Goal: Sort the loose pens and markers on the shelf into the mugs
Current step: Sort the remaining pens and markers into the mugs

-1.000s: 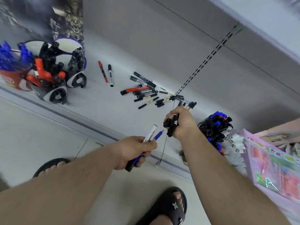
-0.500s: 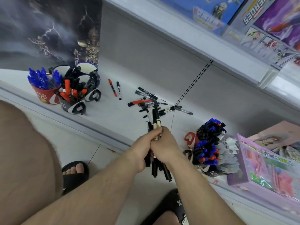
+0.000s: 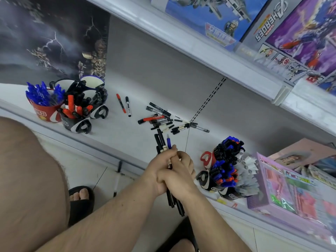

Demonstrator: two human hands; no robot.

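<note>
Left hand: we see its fingers curled around a bundle of pens, just in front of the shelf edge.
Right hand: it lies against the left hand, and its fingers close on the same bundle from the other side.
Bundle: mostly black pens with 1 blue one; the tips stick up above the hands and the black ends hang below them.
Loose pens: a pile in the middle of the shelf, beyond the hands; 1 red marker and 1 black marker lie side by side to the left of it.
Left mugs: a group on the left of the shelf, filled with blue, red and black pens.
Right mugs: a group on the right, near the hands, full of black, blue and white-capped pens.
Pink box: just beside the right mugs.
Floor: 1 pen lies below the shelf edge, near a sandalled foot.
</note>
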